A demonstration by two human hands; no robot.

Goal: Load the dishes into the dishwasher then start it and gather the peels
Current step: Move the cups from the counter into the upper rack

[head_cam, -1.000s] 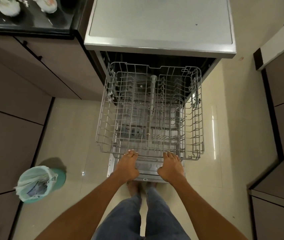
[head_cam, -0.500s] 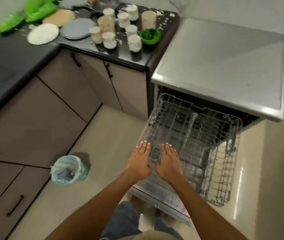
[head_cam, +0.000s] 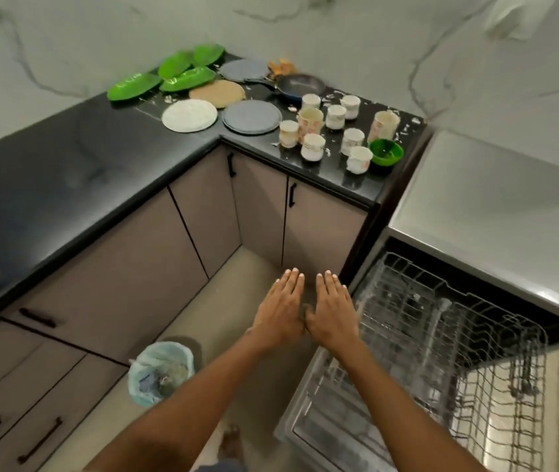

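Both hands extended palm-down over the floor, side by side, thumbs touching: left hand (head_cam: 279,311) and right hand (head_cam: 332,315), fingers straight, each grip wide and holding nothing. Dishwasher (head_cam: 496,206) at right, door down, wire rack (head_cam: 448,332) pulled out. Dishes on the black bench (head_cam: 49,185): green plates (head_cam: 165,76), grey plate (head_cam: 251,116), pan (head_cam: 300,85), cups (head_cam: 336,127), green bowl (head_cam: 386,152). Lined bin (head_cam: 160,373) on floor.

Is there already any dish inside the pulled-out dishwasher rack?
No, the dishwasher rack holds only bare wire, while the cups and plates stand on the black counter.
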